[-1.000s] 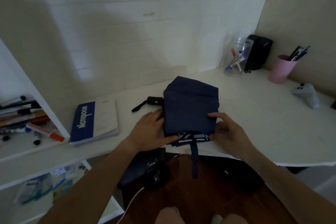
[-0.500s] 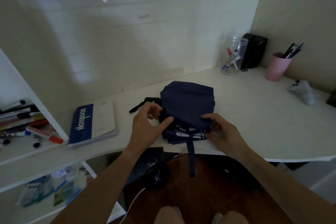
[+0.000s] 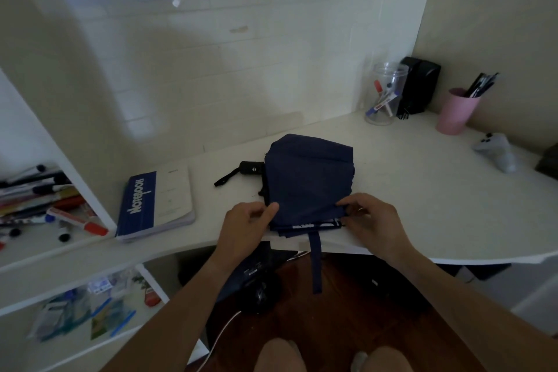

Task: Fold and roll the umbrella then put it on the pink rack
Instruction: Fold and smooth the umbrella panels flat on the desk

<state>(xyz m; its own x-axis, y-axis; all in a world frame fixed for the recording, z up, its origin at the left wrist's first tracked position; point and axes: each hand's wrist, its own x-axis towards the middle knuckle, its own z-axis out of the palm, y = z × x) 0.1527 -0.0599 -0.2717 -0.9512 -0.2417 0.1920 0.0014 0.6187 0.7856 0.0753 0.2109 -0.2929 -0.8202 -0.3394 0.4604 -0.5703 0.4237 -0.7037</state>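
Observation:
A navy blue folding umbrella [image 3: 308,178] lies collapsed on the white desk [image 3: 422,190], its canopy spread flat in folds. Its black handle [image 3: 251,167] with a wrist strap sticks out to the left. A navy closing strap [image 3: 315,260] hangs over the desk's front edge. My left hand [image 3: 246,228] pinches the canopy's near left corner. My right hand [image 3: 373,222] pinches the near right corner. No pink rack is in view; the only pink thing is a cup [image 3: 456,112] of pens at the back right.
A blue and white notebook [image 3: 155,202] lies left of the umbrella. Markers [image 3: 45,205] fill the left shelf. At the back right stand a clear jar [image 3: 383,93] and a black box [image 3: 419,84]; a grey controller [image 3: 495,151] lies right. A dark bag [image 3: 253,278] sits under the desk.
My left hand lifted off the flat canopy and now pinches its left corner. My right hand shifted from pressing the fabric to gripping the right corner. The canopy lies a little flatter.

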